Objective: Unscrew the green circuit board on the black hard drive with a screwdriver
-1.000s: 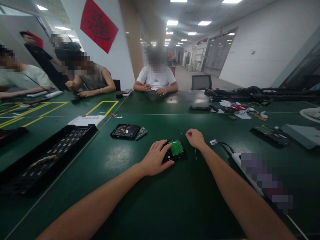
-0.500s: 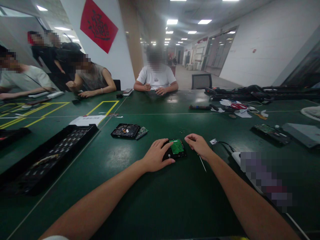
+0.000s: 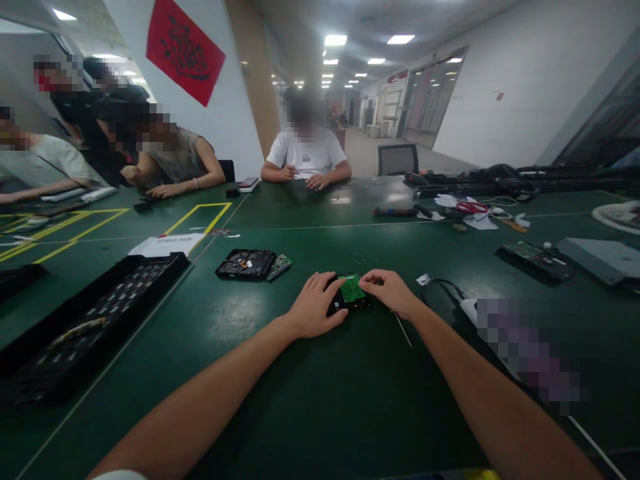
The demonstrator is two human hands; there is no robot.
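Office workroom, green table (image 3: pixel 325 400), mesh chair (image 3: pixel 397 161), ceiling lights (image 3: pixel 335 40)

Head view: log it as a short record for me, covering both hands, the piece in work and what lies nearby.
Left hand: laid over the left end of the hard drive
Right hand: fingertips pinched at the green circuit board's right edge; contact unclear
Tool: thin metal rod jutting from beneath the right hand
Beyond the drive: loose pieces, too small to identify
Left side: opened drive, loose board beside it, black tray farther left
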